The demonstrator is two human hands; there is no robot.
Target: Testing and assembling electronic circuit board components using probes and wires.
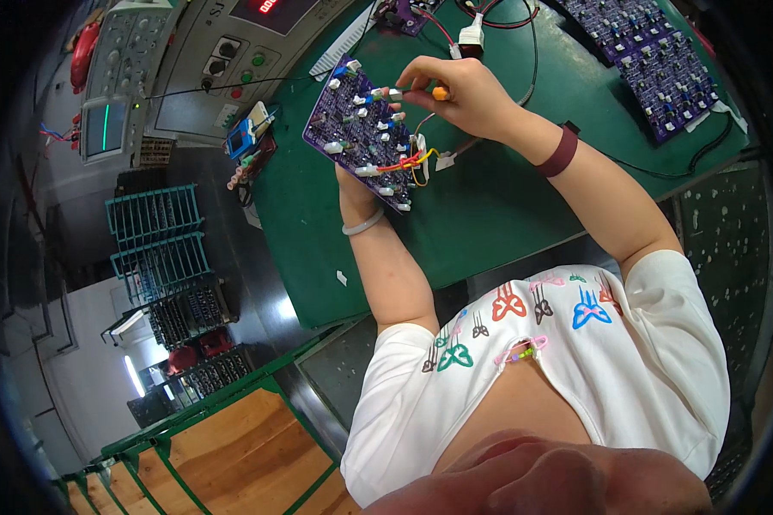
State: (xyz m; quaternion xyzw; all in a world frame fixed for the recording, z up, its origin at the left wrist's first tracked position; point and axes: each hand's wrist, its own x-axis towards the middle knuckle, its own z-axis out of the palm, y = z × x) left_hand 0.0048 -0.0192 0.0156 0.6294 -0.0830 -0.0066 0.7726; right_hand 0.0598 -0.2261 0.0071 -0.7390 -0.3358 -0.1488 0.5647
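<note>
My left hand (354, 190) supports a purple circuit board (352, 129) from beneath, tilted above the green table. Most of that hand's palm and fingers is hidden behind the board. White connectors and small parts crowd the board's upper face. Red and yellow wires (412, 160) run from a white plug on its lower part. Pinched in my right hand (472, 96) is a small orange-handled tool (441, 93), close to the board's right edge. Its tip is too small to make out, and I cannot tell whether it touches a part.
Several joined purple boards (661, 77) lie at the table's far right. A white cable connector (471, 36) and dark cables are at the back. Left of the green table (489, 223) stand a large grey test instrument (232, 69), an oscilloscope (107, 129) and a small blue meter (242, 137).
</note>
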